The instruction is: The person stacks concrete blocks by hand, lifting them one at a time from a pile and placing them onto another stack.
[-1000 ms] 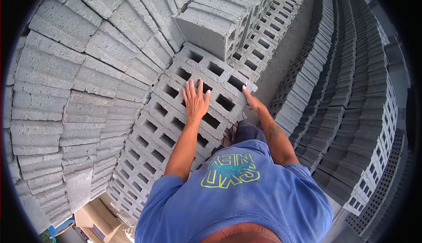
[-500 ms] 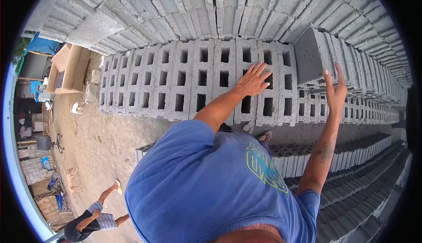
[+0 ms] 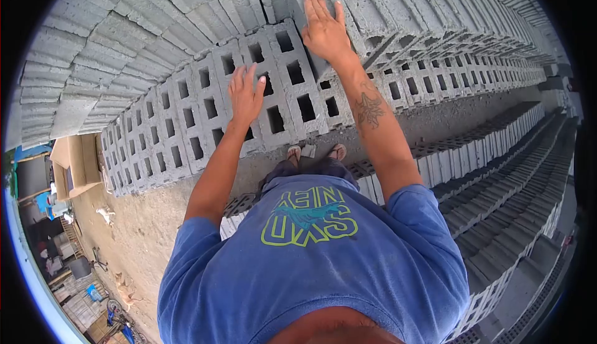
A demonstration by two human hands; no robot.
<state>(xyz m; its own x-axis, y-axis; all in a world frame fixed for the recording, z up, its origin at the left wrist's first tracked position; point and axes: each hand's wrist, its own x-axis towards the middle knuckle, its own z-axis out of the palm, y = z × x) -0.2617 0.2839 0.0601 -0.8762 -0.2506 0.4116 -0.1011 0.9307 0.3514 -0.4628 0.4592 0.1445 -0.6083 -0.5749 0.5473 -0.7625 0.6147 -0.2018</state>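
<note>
My left hand (image 3: 247, 94) is over the row of grey hollow concrete blocks (image 3: 283, 114), fingers apart, fingertips near the block holes. It holds nothing. My right hand (image 3: 326, 30) lies with its fingers stretched out over the end concrete block (image 3: 317, 63) of the upper row, near its top edge. The thumb points toward the ribbed side of the neighbouring blocks (image 3: 373, 17). That upper row stands on the lower hollow blocks and runs off to the right.
Tall stacked blocks (image 3: 124, 39) form a wall ahead and to the left. More block rows (image 3: 491, 188) stretch out at the right. My sandalled feet (image 3: 294, 153) stand on the dirt ground (image 3: 149, 219). A brown armchair (image 3: 78, 163), a dog (image 3: 124, 291) and a bicycle (image 3: 118, 319) are at the left.
My view has turned to the right. My right hand has come from in front of the upper row onto its end block. My left hand still reaches over the hollow blocks. The walking person is out of view.
</note>
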